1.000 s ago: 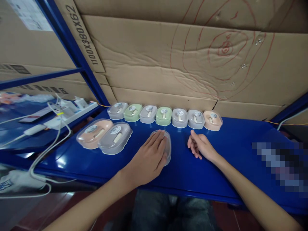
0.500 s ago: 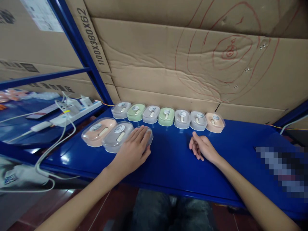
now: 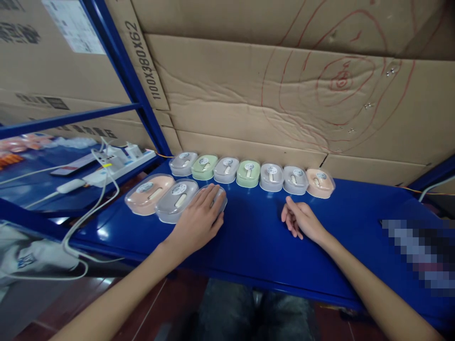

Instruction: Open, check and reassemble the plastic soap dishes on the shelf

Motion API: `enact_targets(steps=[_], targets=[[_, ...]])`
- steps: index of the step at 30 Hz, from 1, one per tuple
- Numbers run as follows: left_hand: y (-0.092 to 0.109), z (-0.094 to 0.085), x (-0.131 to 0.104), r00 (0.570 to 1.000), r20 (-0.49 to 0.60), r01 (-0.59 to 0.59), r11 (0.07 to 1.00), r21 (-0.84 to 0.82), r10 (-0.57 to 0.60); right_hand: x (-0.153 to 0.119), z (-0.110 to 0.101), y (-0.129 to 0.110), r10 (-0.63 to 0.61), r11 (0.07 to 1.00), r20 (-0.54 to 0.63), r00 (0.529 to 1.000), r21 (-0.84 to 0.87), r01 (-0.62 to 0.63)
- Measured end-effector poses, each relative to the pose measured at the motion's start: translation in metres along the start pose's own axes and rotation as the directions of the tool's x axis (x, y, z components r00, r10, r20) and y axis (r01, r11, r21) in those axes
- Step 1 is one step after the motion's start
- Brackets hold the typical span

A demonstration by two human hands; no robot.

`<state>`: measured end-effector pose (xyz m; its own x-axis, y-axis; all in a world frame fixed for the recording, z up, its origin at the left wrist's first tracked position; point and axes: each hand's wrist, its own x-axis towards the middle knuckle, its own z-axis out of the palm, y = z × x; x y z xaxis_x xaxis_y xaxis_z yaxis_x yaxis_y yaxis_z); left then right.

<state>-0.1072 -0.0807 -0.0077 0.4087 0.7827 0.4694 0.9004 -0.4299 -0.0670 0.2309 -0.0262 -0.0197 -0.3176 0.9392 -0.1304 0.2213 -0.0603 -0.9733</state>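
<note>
My left hand (image 3: 199, 219) lies over a grey lidded box (image 3: 222, 198), fingers across its clear lid and thumb down by the near right side. Much of that box is hidden under the hand. Touching or nearly touching it on the left is a second grey box (image 3: 169, 207) with a round sticker and a cream handle-like piece. Beyond that sits a peach box (image 3: 137, 199) of the same shape. My right hand (image 3: 299, 219) hovers or rests near the middle of the blue table (image 3: 256, 241), holding nothing, its fingers loosely curled and apart.
Along the cardboard wall (image 3: 220, 94) stands a row of several similar boxes, among them a green box (image 3: 248, 176) and a peach box (image 3: 320, 184) at the right end. A power strip (image 3: 103, 176) with white cables (image 3: 80, 220) is at left. A blurred-out object (image 3: 419, 255) lies at right.
The whole view has shifted slightly, so the table and boxes appear a little further right. Both hands keep nearly the same pose, the left still on the grey box.
</note>
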Motion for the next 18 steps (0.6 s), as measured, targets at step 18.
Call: enact_targets(steps=[18], targets=[[0.0037,-0.0046,0.002,0.999,0.008,0.051,0.998,-0.033,-0.05,0.0007,-0.0017,0.0018,-0.008,1.0,0.012,1.0,0.008,0.008]])
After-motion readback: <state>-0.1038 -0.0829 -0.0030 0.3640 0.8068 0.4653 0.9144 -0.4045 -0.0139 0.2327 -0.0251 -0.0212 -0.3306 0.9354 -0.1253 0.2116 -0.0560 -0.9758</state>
